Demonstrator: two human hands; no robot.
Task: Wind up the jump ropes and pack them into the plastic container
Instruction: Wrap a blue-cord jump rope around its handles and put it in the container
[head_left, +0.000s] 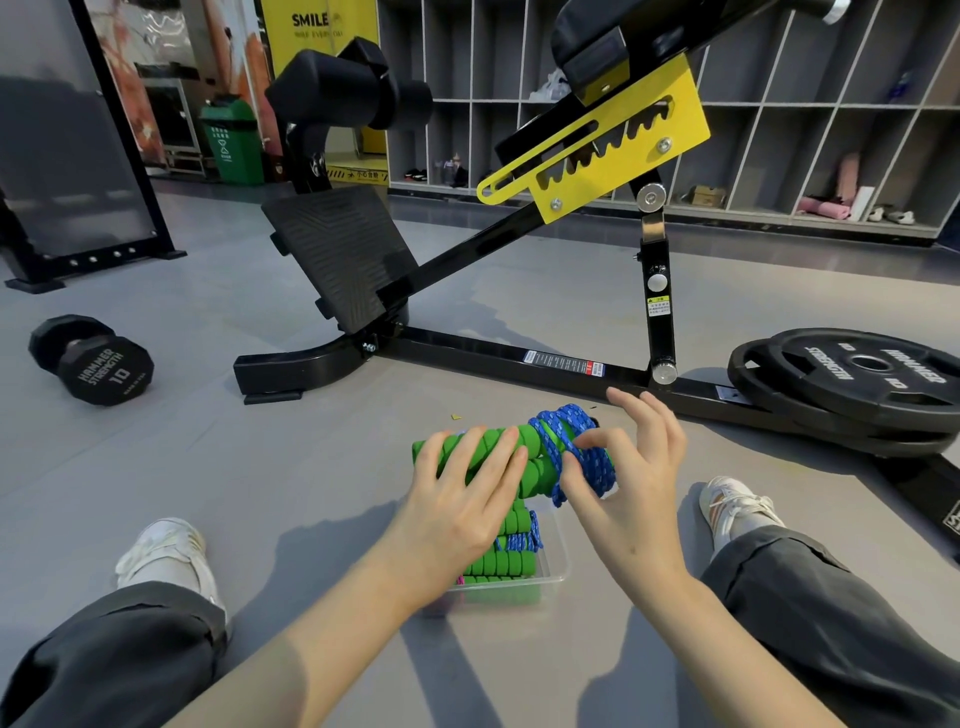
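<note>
Sitting on the grey gym floor, a person in dark trousers has legs spread toward 7 and 5 o'clock, with a white sneaker (166, 556) at 8 o'clock and another (732, 504) at 4 o'clock. Between the legs, at 6 o'clock, stands a clear plastic container (558, 561) holding wound jump ropes (501, 561) with green handles and blue cords. Just above it, the left hand (457, 514) grips the paired green foam handles (498, 441) of another jump rope, fingers laid across their top. The right hand (634, 483), immediately at 3 o'clock of them, pinches the blue cord (566, 421) between thumb and forefinger where it loops around the handle ends, the other fingers splayed. Beyond, a black and yellow bench frame (519, 358) crosses the centre. A black dumbbell (93, 358) lies at 9 o'clock and stacked weight plates (857, 384) at 3 o'clock. A green bin (234, 140) stands at 11 o'clock, and grey cubby shelves (779, 130) line the wall at 1 o'clock.
</note>
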